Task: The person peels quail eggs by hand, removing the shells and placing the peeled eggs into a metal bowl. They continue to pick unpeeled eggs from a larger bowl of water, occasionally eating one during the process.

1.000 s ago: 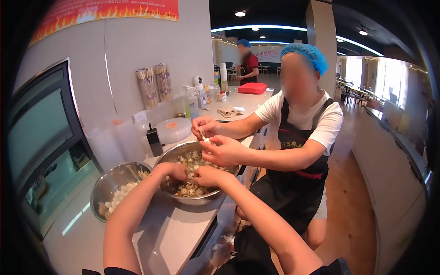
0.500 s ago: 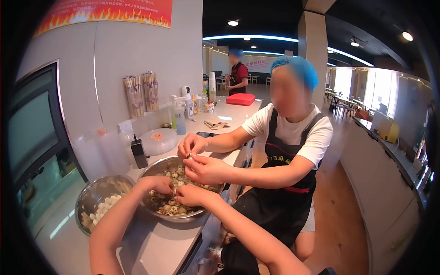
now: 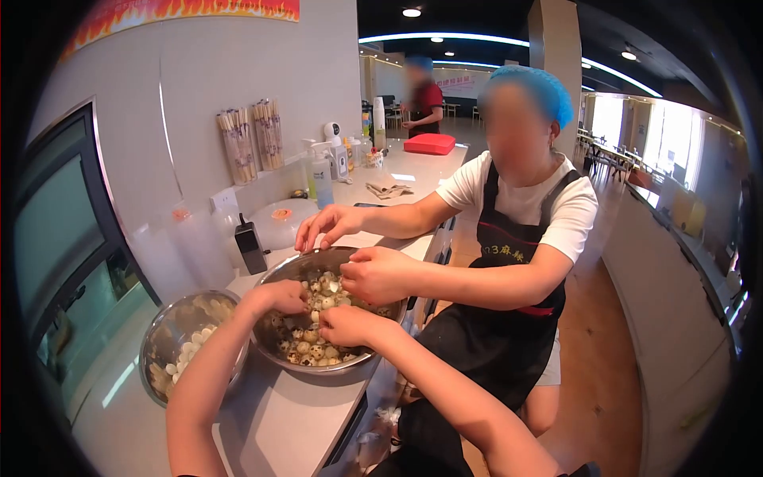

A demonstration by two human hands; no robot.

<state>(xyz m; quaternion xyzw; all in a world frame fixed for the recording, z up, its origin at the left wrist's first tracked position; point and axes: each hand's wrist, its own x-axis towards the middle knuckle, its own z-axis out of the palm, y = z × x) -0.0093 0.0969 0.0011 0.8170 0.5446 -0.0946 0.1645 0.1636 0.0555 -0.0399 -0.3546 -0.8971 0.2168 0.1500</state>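
Speckled quail eggs (image 3: 306, 350) fill the large steel bowl (image 3: 318, 369) on the counter. My left hand (image 3: 284, 297) is over the bowl's left side, fingers curled; what they hold, if anything, is hidden. Closed at the fingertips, my right hand (image 3: 347, 326) is just above the eggs, with a pale quail egg (image 3: 316, 316) at its fingers. A co-worker's two hands, one with bent fingers (image 3: 330, 226) and one nearer me (image 3: 373, 276), are over the bowl's far side. White peeled eggs (image 3: 187, 354) lie in a smaller steel bowl (image 3: 149, 362) at left.
Behind the bowls stand a black device (image 3: 249, 248), clear plastic lids (image 3: 278, 226) and pump bottles (image 3: 322, 179). A red box (image 3: 429, 144) and a brown cloth (image 3: 389, 191) lie farther along the counter. The co-worker (image 3: 520, 230) sits at the right.
The co-worker's hands, close together before, are now apart and lower over the bowl. My hands stay over the eggs with small finger shifts. The whole view has shifted slightly.
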